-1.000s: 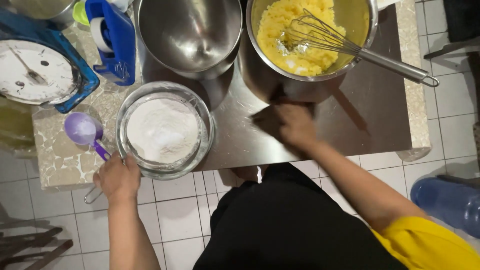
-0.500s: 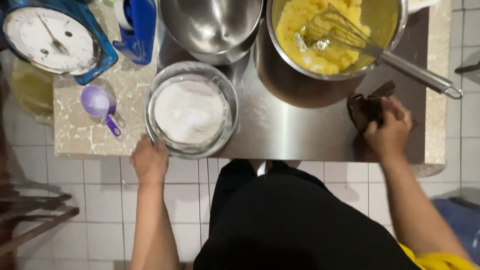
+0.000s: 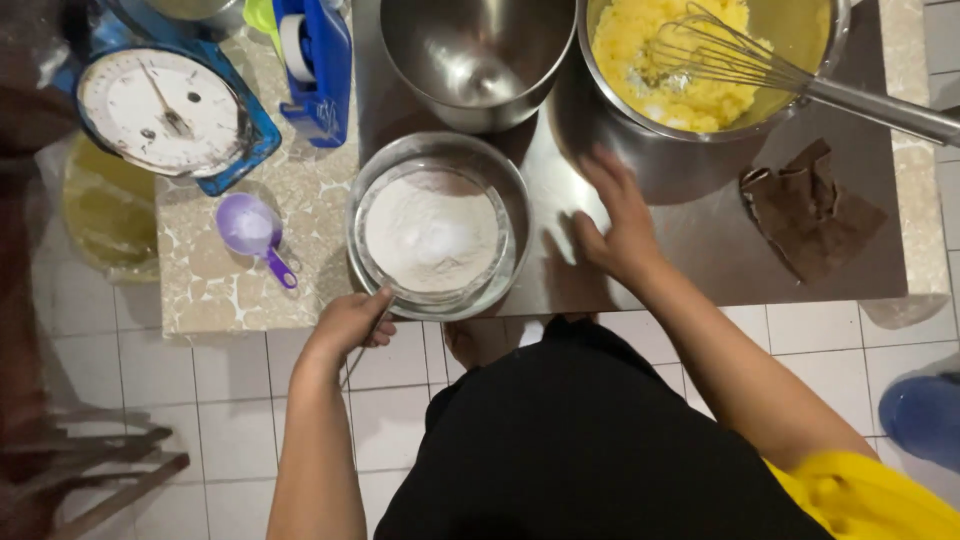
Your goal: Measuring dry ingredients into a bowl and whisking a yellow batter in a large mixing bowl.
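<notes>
White flour bowl (image 3: 437,232) between left hand (image 3: 347,323), right hand (image 3: 618,222).

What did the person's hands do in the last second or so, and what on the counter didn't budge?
The right hand let go of the brown cloth, leaving it on the steel counter, and moved left to rest open between the flour bowl and the big batter bowl. The left hand stayed gripping the flour bowl's near rim. The whisk, scale, purple scoop and empty steel bowl kept their places.
</notes>
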